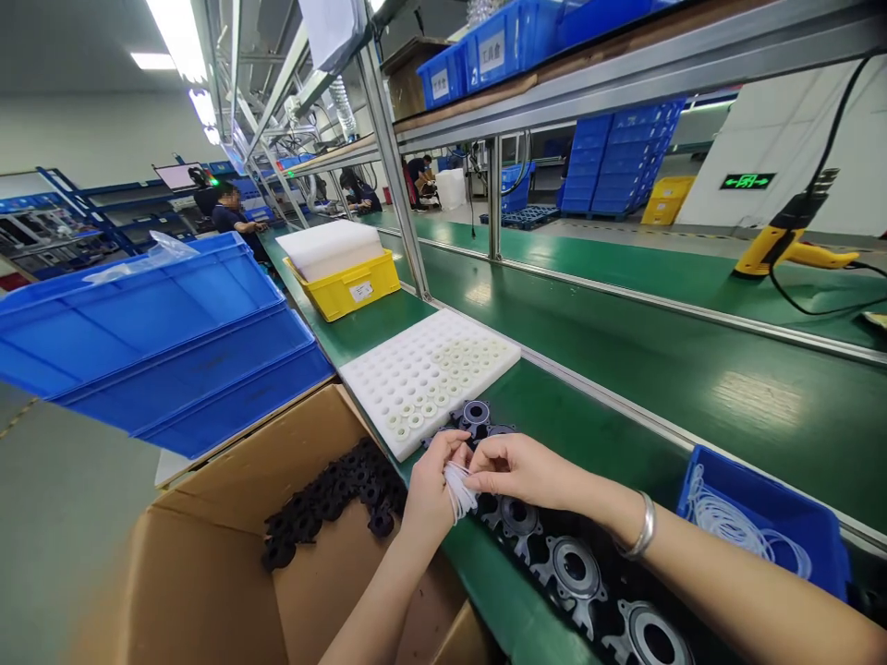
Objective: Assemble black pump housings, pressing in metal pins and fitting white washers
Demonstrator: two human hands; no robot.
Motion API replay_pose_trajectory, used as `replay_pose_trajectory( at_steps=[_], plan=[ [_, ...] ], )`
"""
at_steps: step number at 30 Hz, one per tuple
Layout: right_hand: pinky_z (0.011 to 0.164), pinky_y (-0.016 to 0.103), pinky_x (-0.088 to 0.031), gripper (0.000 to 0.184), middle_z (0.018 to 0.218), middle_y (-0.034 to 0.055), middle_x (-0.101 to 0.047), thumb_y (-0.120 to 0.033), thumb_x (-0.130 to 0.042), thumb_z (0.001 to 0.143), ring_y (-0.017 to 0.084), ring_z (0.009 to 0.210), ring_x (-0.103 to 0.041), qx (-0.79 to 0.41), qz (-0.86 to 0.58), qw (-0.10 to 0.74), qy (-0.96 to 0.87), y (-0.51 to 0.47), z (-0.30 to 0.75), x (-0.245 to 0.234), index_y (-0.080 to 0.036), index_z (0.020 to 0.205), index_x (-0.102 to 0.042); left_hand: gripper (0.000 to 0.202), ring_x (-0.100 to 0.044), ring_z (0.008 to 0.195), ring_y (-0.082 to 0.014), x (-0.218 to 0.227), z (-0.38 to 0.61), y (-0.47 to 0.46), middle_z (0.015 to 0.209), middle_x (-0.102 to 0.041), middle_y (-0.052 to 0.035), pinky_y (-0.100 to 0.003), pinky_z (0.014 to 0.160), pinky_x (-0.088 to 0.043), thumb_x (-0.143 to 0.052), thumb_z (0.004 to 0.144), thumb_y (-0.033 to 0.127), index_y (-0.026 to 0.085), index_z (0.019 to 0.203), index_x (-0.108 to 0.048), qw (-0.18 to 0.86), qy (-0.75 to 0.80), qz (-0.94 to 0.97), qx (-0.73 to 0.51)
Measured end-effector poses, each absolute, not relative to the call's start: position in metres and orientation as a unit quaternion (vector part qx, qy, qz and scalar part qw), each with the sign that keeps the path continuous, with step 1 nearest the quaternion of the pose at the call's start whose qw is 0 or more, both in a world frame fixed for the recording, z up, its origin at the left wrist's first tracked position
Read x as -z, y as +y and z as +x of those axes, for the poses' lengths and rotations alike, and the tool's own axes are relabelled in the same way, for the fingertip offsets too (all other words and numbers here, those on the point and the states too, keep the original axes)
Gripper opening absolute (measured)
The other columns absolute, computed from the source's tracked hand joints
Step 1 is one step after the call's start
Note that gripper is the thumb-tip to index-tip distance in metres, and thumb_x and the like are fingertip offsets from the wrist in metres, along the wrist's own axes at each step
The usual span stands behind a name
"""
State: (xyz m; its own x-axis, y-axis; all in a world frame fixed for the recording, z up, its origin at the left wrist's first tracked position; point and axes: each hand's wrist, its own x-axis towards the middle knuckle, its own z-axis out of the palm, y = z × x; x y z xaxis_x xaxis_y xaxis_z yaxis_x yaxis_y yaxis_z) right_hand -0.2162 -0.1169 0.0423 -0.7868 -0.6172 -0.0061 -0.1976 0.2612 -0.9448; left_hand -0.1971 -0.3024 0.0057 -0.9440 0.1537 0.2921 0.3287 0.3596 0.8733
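Note:
My left hand (pixel 431 482) is closed around a bundle of thin white rings (pixel 458 491), which hang out below its fingers. From the right, my right hand (pixel 521 469) meets it, thumb and forefinger pinched at the bundle's edge. Under and beside both hands runs a row of black housings with round metal centres (pixel 577 565) on the green bench. Just beyond them lies a white foam tray (pixel 388 377) with rows of round holes, part of them filled with pale ring-shaped pieces (pixel 478 358). More thin white rings (pixel 735 522) lie loose in a small blue bin (pixel 828 536) at the right.
An open cardboard box (pixel 208 591) with black parts (pixel 325 499) stands at the left, below stacked blue crates (pixel 139 323). A yellow bin (pixel 357 284) sits farther along the bench. A yellow heat gun (pixel 780 245) stands at the right. Other people work in the background.

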Motion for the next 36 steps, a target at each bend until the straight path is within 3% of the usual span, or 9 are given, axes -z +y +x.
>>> replay_pose_trajectory(
  at_steps=[4,9,13,17,23,27,30,33,36],
  plan=[
    [0.064,0.022,-0.041,0.031,0.075,-0.0006,-0.063,-0.042,-0.074,0.082,0.011,0.070,-0.055,0.573,-0.241,0.224,0.750,-0.113,-0.207,-0.041,-0.015,0.074,-0.061,0.026,-0.066,0.083,-0.0189,-0.005,-0.177,-0.307,0.091,-0.069,-0.0046,-0.029,0.076,-0.051,-0.059,0.094,0.032,0.019,0.115,-0.062,0.055,-0.827,-0.178,0.531],
    [0.058,0.021,-0.036,0.038,0.067,-0.0017,-0.060,-0.050,-0.071,0.083,0.009,0.062,-0.049,0.564,-0.259,0.271,0.736,-0.098,-0.204,-0.040,-0.015,0.072,-0.060,0.041,-0.071,0.084,-0.0197,0.010,-0.147,-0.314,0.098,-0.073,-0.0069,-0.035,0.085,-0.056,-0.052,0.099,0.029,0.025,0.139,-0.054,-0.042,-0.759,-0.263,0.594],
    [0.056,0.022,-0.036,0.043,0.063,-0.0022,-0.056,-0.055,-0.066,0.085,0.009,0.058,-0.046,0.548,-0.208,0.197,0.786,-0.091,-0.217,-0.030,-0.015,0.071,-0.061,0.041,-0.074,0.093,-0.0251,0.023,-0.142,-0.312,0.115,-0.069,-0.0147,-0.039,0.085,-0.061,-0.052,0.099,0.035,0.022,0.138,-0.057,-0.074,-0.645,-0.178,0.739],
    [0.061,0.025,-0.039,0.039,0.067,0.0005,-0.063,-0.050,-0.059,0.090,0.012,0.062,-0.053,0.437,-0.116,0.053,0.890,-0.079,-0.243,-0.018,-0.017,0.071,-0.063,0.039,-0.074,0.094,-0.0284,0.025,-0.156,-0.315,0.108,-0.073,-0.0174,-0.042,0.087,-0.061,-0.056,0.097,0.037,0.014,0.127,-0.066,-0.006,-0.646,-0.069,0.760],
    [0.071,0.029,-0.042,0.026,0.084,0.0051,-0.069,-0.034,-0.060,0.091,0.018,0.078,-0.060,0.351,-0.108,-0.008,0.930,-0.075,-0.263,0.001,-0.018,0.072,-0.065,0.032,-0.064,0.119,-0.0230,0.016,-0.183,-0.312,0.125,-0.068,-0.0120,-0.042,0.106,-0.053,-0.046,0.101,0.025,0.018,0.125,-0.066,0.129,-0.834,-0.266,0.466],
    [0.069,0.029,-0.042,0.024,0.083,0.0045,-0.067,-0.031,-0.060,0.093,0.018,0.076,-0.060,0.312,-0.132,-0.020,0.940,-0.083,-0.261,0.004,-0.018,0.073,-0.064,0.038,-0.054,0.132,-0.0237,0.012,-0.199,-0.293,0.142,-0.056,-0.0152,-0.045,0.114,-0.047,-0.043,0.100,0.019,0.011,0.134,-0.057,0.130,-0.871,-0.375,0.290],
    [0.068,0.030,-0.043,0.019,0.083,0.0058,-0.066,-0.028,-0.060,0.093,0.019,0.075,-0.060,0.287,-0.145,-0.035,0.946,-0.084,-0.258,0.001,-0.017,0.077,-0.064,0.037,-0.054,0.132,-0.0270,0.012,-0.207,-0.282,0.140,-0.058,-0.0184,-0.048,0.115,-0.045,-0.043,0.099,0.018,0.005,0.131,-0.058,0.123,-0.882,-0.408,0.200],
    [0.080,0.034,-0.048,0.015,0.097,0.0091,-0.068,-0.022,-0.058,0.094,0.022,0.089,-0.061,0.277,-0.165,-0.057,0.945,-0.081,-0.255,-0.002,-0.014,0.104,-0.064,0.037,-0.056,0.131,-0.0275,0.012,-0.209,-0.278,0.137,-0.060,-0.0191,-0.048,0.115,-0.045,-0.042,0.099,0.016,0.003,0.129,-0.059,0.126,-0.888,-0.413,0.161],
    [0.097,0.037,-0.045,0.039,0.115,0.0086,-0.067,-0.011,-0.047,0.096,0.022,0.110,-0.056,0.269,-0.259,-0.062,0.926,-0.076,-0.250,-0.002,-0.017,0.135,-0.051,0.038,-0.054,0.133,-0.0274,0.013,-0.209,-0.278,0.139,-0.058,-0.0185,-0.047,0.115,-0.046,-0.041,0.099,0.017,0.004,0.130,-0.058,0.124,-0.890,-0.415,0.146]
  ],
)
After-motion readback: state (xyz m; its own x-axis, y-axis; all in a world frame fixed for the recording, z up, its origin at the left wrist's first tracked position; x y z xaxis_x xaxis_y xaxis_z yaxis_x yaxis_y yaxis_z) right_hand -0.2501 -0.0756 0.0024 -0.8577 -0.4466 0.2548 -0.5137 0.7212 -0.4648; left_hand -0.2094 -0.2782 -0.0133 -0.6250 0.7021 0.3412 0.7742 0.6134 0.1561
